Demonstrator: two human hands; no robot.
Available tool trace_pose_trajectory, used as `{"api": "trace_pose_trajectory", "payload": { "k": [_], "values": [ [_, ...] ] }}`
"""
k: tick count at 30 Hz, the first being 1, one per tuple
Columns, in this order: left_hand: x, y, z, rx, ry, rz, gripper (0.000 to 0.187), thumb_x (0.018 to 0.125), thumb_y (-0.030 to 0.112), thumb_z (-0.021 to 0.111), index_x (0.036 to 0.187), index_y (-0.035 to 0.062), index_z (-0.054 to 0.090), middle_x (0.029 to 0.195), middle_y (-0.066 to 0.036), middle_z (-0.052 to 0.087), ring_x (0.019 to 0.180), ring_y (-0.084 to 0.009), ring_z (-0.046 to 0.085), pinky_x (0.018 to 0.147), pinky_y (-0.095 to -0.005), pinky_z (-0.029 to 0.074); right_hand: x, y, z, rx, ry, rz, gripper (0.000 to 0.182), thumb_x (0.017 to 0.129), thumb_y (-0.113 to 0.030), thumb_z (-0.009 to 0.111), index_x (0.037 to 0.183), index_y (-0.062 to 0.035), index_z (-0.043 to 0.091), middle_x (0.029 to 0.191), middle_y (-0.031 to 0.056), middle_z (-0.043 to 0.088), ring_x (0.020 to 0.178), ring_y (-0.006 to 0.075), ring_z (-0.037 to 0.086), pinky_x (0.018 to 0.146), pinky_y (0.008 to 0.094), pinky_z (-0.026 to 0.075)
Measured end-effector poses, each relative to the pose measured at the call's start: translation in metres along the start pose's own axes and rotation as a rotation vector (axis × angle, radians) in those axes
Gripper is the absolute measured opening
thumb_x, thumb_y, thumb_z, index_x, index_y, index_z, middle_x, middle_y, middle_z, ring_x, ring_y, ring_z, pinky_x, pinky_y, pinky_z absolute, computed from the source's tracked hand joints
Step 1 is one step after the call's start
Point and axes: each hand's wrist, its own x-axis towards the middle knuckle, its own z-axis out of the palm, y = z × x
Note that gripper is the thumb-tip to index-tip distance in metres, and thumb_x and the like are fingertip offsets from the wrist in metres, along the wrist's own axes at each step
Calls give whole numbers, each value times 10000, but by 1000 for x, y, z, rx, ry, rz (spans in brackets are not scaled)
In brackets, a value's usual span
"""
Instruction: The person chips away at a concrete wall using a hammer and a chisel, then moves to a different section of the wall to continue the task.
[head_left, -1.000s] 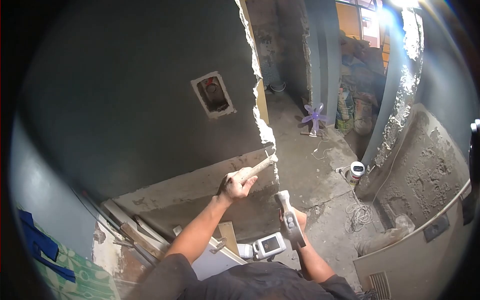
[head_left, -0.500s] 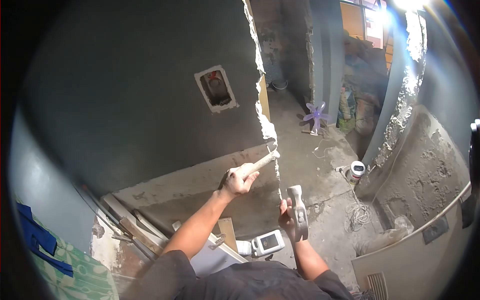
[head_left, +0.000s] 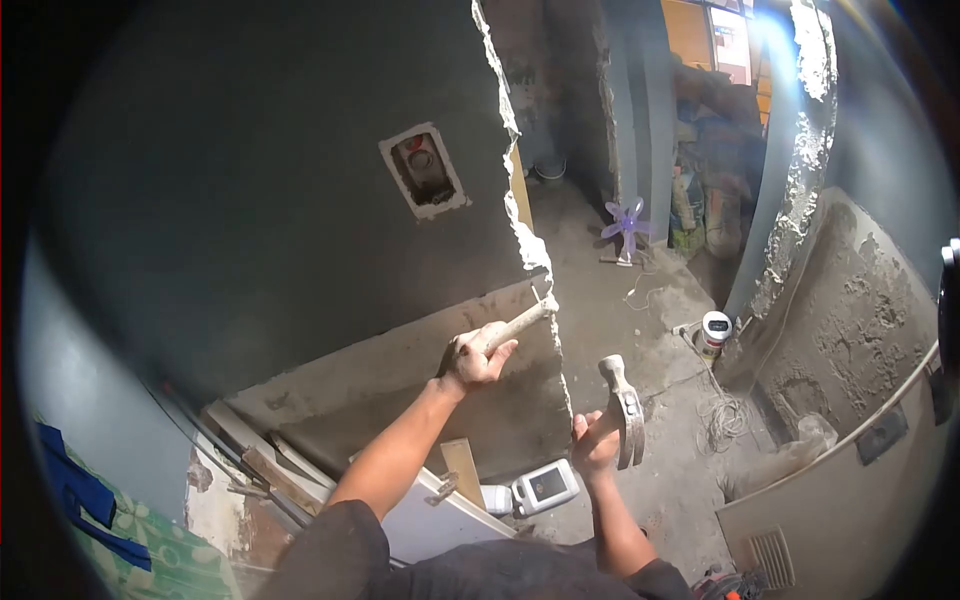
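Observation:
My left hand (head_left: 478,358) is wrapped round a pale, dusty rod-like tool (head_left: 520,323). The tool's far end meets the rough, broken wall edge (head_left: 551,308). Lower and to the right, my right hand (head_left: 597,440) grips a claw hammer (head_left: 628,405) close to its metal head. Most of the hammer's handle is hidden. The hammer head is apart from the rod-like tool. A dark wall (head_left: 270,220) with a recessed electrical box (head_left: 423,170) stands on the left.
A purple flower-shaped fan (head_left: 627,224), a white-topped container (head_left: 715,328) and coiled cable (head_left: 725,420) are on the floor beyond the wall edge. A white jug-like container (head_left: 547,487) lies near my body. Boards (head_left: 270,455) lean at lower left; a pale panel (head_left: 830,485) stands at right.
My right hand has moved right with the hammer, farther from the rod-like tool. My left hand has stayed nearly still. The view has shifted slightly.

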Motion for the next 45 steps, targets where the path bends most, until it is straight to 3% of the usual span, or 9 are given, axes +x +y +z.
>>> {"api": "trace_pose_trajectory", "payload": {
  "k": [8,13,21,33,37,39,40,43,45],
  "values": [
    [3,8,-5,-27,-30,-31,247,946,239,666,1069,25,661,825,-177,690,721,-359,691,662,-396,558,1,-7,1,40,-91,54,287,951,-85,605,703,-40,470,597,45,472,542,170,468,511,358,364],
    [2,10,-5,-38,-44,-85,252,946,239,671,1070,20,663,831,-180,694,726,-359,696,664,-391,559,11,-16,4,-41,-93,-101,249,955,-88,605,743,-28,489,608,80,463,520,223,474,503,360,373],
    [-3,9,-2,-33,-48,-88,236,944,199,678,1059,-6,666,839,-179,690,691,-316,695,645,-364,550,8,-8,5,-48,-220,-19,198,985,-128,597,819,-35,543,666,108,519,589,264,525,567,385,418],
    [2,12,-2,-44,-37,-76,249,937,213,680,1064,0,662,875,-183,698,763,-370,700,682,-389,563,19,-30,-2,-132,-265,-100,187,967,-132,618,826,-41,538,653,123,527,602,321,540,591,416,429],
    [1,13,-4,-51,-42,-101,243,940,212,677,1055,-2,665,874,-182,697,759,-367,698,678,-387,560,27,-47,-5,-272,-168,-124,211,966,-133,607,780,-52,547,687,140,581,649,330,597,604,408,459],
    [2,12,-4,-52,-55,-123,240,942,211,674,1049,-3,665,873,-183,696,757,-366,697,676,-387,559,33,-42,-1,-135,-61,-316,224,966,-137,595,758,-56,598,727,141,634,669,337,633,601,421,487],
    [2,11,-3,-54,-55,-115,239,943,213,671,1049,-1,665,870,-184,694,750,-365,695,673,-387,558,45,-49,0,-135,-51,-362,211,949,-104,587,751,-45,628,741,135,647,628,352,625,559,433,485],
    [0,8,-1,-46,-57,-76,238,948,205,669,1053,-9,661,878,-190,692,725,-352,692,655,-378,553,49,19,36,126,-262,-100,136,919,-42,601,785,-31,619,652,117,576,482,333,553,467,410,444],
    [1,4,-1,9,-39,30,245,951,199,672,1060,-20,658,897,-198,693,708,-341,689,644,-365,548,43,8,31,62,-171,-235,128,919,-41,610,792,-27,612,629,113,546,457,321,524,454,410,430]
  ]
}}
